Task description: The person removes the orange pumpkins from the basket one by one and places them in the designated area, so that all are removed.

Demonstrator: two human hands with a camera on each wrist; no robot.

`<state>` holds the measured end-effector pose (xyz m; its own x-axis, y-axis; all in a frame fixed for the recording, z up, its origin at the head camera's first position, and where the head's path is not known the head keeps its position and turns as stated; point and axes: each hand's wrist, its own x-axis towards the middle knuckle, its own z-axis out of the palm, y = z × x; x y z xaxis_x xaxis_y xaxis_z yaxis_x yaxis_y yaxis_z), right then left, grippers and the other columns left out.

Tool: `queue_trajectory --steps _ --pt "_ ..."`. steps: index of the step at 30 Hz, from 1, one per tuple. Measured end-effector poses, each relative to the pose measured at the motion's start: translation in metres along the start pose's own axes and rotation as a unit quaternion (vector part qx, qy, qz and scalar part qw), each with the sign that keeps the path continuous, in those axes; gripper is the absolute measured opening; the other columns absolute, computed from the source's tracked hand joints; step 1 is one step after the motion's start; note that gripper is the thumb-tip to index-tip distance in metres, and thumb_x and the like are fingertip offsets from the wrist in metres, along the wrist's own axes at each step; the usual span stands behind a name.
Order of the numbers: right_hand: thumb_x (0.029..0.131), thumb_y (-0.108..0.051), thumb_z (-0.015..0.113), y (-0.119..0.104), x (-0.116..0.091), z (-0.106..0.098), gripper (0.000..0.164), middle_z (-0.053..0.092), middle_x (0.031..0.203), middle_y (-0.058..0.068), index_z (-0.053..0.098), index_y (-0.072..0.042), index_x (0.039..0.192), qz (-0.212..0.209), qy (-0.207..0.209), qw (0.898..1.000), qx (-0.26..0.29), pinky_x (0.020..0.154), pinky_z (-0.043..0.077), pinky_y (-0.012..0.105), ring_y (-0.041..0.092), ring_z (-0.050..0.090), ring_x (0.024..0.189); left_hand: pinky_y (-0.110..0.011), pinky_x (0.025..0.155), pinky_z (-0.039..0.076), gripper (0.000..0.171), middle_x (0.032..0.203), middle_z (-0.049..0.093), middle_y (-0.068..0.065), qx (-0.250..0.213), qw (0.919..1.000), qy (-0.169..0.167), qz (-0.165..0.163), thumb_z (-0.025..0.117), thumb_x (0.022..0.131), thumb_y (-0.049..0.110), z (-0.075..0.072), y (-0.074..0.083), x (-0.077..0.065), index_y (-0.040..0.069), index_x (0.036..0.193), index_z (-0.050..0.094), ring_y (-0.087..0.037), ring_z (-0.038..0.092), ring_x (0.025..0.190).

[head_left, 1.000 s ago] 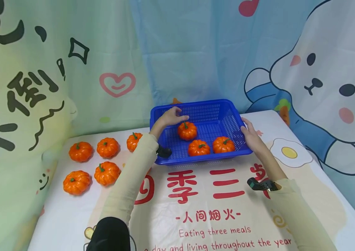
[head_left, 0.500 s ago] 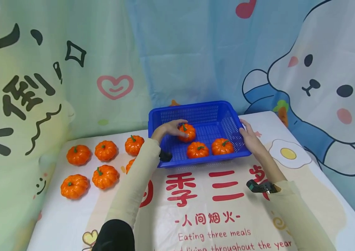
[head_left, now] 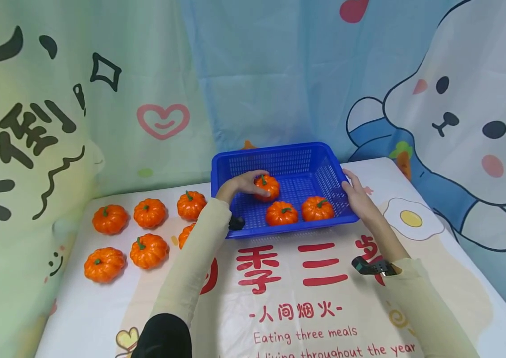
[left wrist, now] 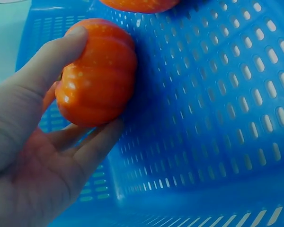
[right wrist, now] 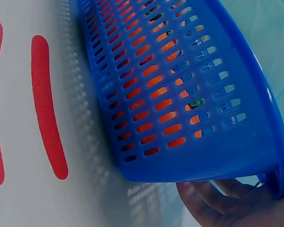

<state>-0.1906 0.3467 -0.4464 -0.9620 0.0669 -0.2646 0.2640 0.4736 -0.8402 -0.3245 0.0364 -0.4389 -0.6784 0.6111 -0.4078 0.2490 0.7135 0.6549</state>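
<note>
My left hand (head_left: 245, 183) reaches over the blue plastic basket's left side and grips a small orange pumpkin (head_left: 269, 188) inside it. In the left wrist view the thumb lies across one side of this pumpkin (left wrist: 102, 71) and the fingers curl under the other. Two more pumpkins, one at the middle (head_left: 282, 214) and one to its right (head_left: 317, 209), lie along the near wall of the basket (head_left: 286, 230). My right hand (head_left: 358, 196) holds the basket's right end; in the right wrist view its fingers (right wrist: 210, 196) come round beneath the rim.
Several orange pumpkins stand on the table left of the basket, among them a front one (head_left: 104, 265) and a back one (head_left: 149, 213). My left sleeve (head_left: 195, 258) partly hides one. A printed cloth (head_left: 297, 278) covers the table, and a curtain (head_left: 257, 74) hangs right behind the basket.
My left hand has come down from above and behind the pumpkin in the basket and closed round it. The right hand has kept its hold on the basket.
</note>
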Motion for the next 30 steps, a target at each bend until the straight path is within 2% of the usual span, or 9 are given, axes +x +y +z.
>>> queue_trajectory --steps 18,30 --pt "0.105 -0.044 0.015 -0.0005 0.0010 0.0002 0.058 0.005 0.162 0.022 -0.010 -0.030 0.155 -0.001 0.002 1.000 -0.006 0.113 0.010 0.072 0.049 0.012 0.146 -0.047 0.117 0.033 0.078 0.152 0.036 -0.013 -0.019 0.9996 0.007 -0.020 0.069 0.088 0.037 0.0035 -0.0008 0.0004 0.023 0.153 0.028 -0.032 0.038 0.137" --pt "0.105 -0.044 0.015 -0.0006 -0.0002 -0.0002 0.058 0.005 0.162 0.023 -0.010 -0.031 0.155 0.003 0.003 1.000 -0.008 0.112 0.011 0.073 0.050 0.013 0.146 -0.046 0.117 0.034 0.078 0.150 0.039 -0.013 -0.021 0.9997 0.006 -0.015 0.069 0.088 0.036 0.0043 -0.0004 0.0009 0.022 0.153 0.028 -0.031 0.040 0.135"
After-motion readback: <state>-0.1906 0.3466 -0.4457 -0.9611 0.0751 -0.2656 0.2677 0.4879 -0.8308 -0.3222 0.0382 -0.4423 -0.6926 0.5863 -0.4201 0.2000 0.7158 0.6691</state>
